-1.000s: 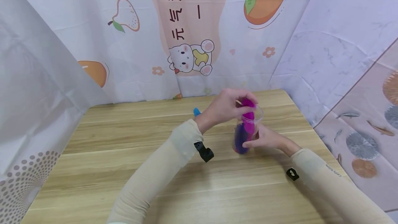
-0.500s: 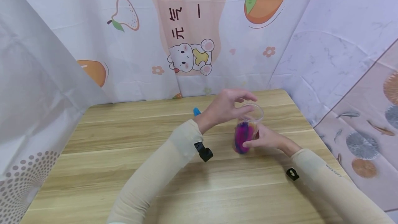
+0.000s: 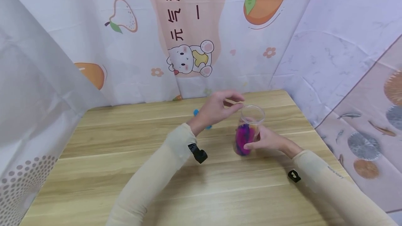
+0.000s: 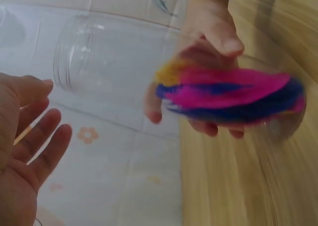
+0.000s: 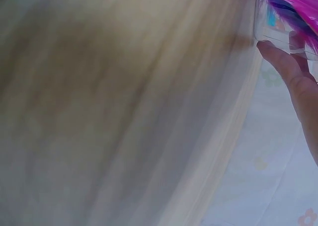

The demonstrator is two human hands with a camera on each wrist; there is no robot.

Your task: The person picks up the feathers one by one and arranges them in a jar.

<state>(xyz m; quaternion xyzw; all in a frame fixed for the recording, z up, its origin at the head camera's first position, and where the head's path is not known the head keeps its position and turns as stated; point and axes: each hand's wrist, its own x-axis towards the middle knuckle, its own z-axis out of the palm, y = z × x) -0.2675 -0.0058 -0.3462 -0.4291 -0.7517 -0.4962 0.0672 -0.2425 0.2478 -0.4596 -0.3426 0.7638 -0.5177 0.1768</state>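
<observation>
A clear plastic jar (image 3: 253,114), open at the top, stands upright on the table. Pink, dark blue and yellow feathers (image 4: 233,97) lie bunched in its lower part. My right hand (image 3: 267,140) grips the jar low on its right side, thumb in front; in the right wrist view, that thumb and fingers curve round the jar's wall beside the feathers (image 5: 298,7). Just left of the rim, my left hand (image 3: 218,107) hovers with loosely bent fingers and nothing in them. The left wrist view also shows this left hand (image 4: 30,141) apart from the jar.
A small blue object (image 3: 196,112) lies on the wooden table (image 3: 132,163) behind my left wrist, mostly hidden; its kind is unclear. Printed curtains (image 3: 132,58) hang along the table's back and sides.
My left hand has let go of a pink feather, which dropped into the jar, and then moved left off the rim. The right hand keeps its grip on the jar.
</observation>
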